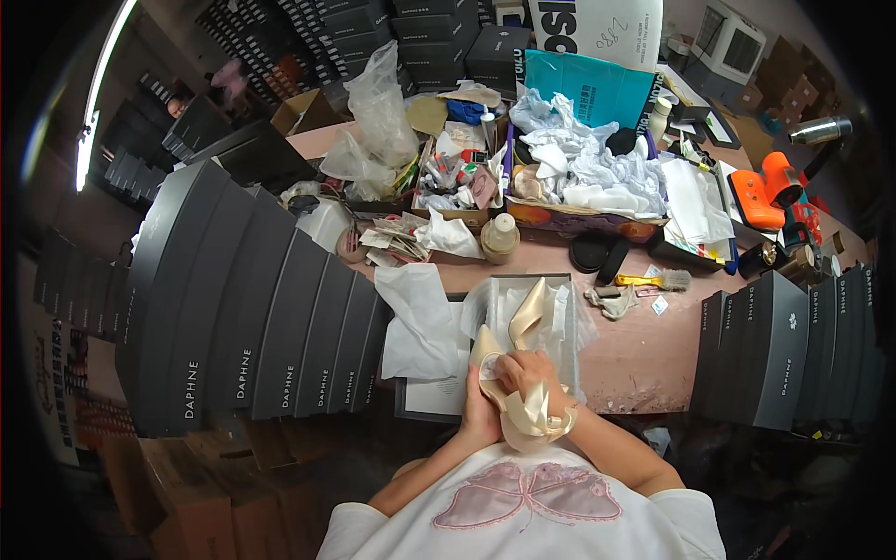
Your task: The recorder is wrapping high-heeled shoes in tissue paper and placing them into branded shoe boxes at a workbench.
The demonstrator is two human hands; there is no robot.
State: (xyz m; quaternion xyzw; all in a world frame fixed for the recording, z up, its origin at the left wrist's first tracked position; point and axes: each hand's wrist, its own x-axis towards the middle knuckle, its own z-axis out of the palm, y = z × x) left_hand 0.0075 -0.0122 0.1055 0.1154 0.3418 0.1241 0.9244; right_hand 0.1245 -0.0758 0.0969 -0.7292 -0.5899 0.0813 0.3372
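Note:
My left hand point(480, 416) is wrapped round the side of a cream high-heeled shoe point(486, 345), whose toe points away from me. The fingers of my right hand point(530, 371) are bunched together at the shoe's opening; their tips, and anything pinched in them, are hidden. A pale ribbon bow point(530, 418) on the shoe hangs by my right wrist. Just beyond my hands, the matching shoe point(528, 314) lies in an open shoe box point(564, 282) lined with white paper. White tissue paper point(415, 313) drapes over the dark lid point(411, 399) at the left.
Dark shoe boxes point(271, 317) are stacked at the left, with more boxes point(751, 345) at the right. Behind the open box stand a squat bottle point(500, 238) and a carton of crumpled paper point(579, 219). A yellow-handled brush point(658, 280) lies right of it on the table point(644, 364).

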